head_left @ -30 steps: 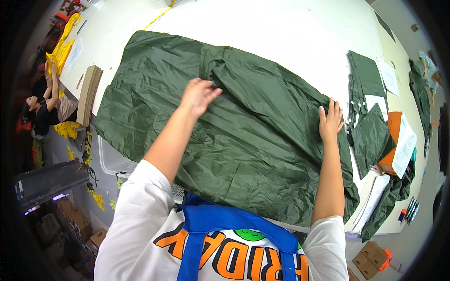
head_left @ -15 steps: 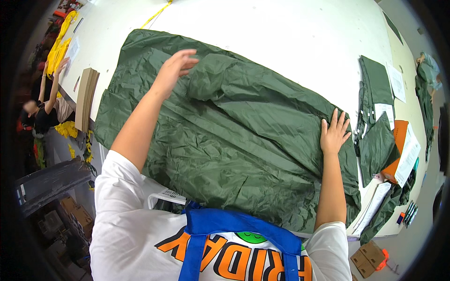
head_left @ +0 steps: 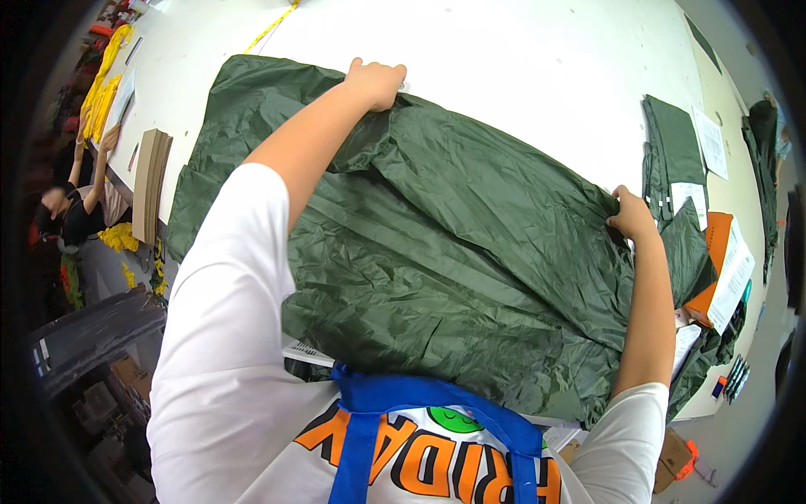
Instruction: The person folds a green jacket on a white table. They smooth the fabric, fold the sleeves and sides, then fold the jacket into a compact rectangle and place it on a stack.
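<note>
A large piece of dark green, thin, shiny fabric lies wrinkled across the white table in front of me, with folds running from upper left to lower right. My left hand is at its far edge, fingers curled over and closed on the cloth; the fingertips are partly hidden. At the right end of the same edge, my right hand pinches the fabric between thumb and fingers. Some cloth is bunched just below my left wrist.
Folded dark green pieces with paper sheets lie at the right, beside an orange folder. A stack of brown cardboard strips stands at the left table edge. Beyond it, a person handles yellow cloth. A yellow tape crosses the far table.
My left hand has moved from above the cloth up and right to the far edge and closed on it. My right hand has gone from lying flat to pinching the right end.
</note>
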`<state>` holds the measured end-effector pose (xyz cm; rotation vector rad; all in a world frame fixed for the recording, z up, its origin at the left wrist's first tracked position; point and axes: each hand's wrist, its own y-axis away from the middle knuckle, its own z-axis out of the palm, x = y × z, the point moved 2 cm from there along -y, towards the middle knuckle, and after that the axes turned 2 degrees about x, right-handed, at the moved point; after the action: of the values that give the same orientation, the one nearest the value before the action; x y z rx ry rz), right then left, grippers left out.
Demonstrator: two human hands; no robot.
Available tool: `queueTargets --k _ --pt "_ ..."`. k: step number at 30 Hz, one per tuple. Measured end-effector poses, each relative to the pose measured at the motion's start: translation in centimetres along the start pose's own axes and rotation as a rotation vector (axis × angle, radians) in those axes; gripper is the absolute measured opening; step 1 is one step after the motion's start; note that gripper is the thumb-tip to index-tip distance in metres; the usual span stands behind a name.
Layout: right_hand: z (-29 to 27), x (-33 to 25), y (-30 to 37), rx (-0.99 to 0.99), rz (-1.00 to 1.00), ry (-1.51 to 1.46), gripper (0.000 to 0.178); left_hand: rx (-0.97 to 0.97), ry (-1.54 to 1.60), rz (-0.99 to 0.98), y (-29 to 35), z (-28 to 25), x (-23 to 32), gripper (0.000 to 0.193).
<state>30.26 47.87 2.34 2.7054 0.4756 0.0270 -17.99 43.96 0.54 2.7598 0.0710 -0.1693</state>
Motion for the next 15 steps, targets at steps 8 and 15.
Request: queueTargets --k 8,15 --pt "-5.1 -3.3 15.7 0.387 -0.045 -0.253 0.023 0.529 0.168 0.341 13.0 -3.4 -4.7 0.022" --pt "6.6 -10.4 37.1 0.396 -0.342 -0.051 0.022 0.631 0.132 0.443 38.3 5.5 -3.6 0.016"
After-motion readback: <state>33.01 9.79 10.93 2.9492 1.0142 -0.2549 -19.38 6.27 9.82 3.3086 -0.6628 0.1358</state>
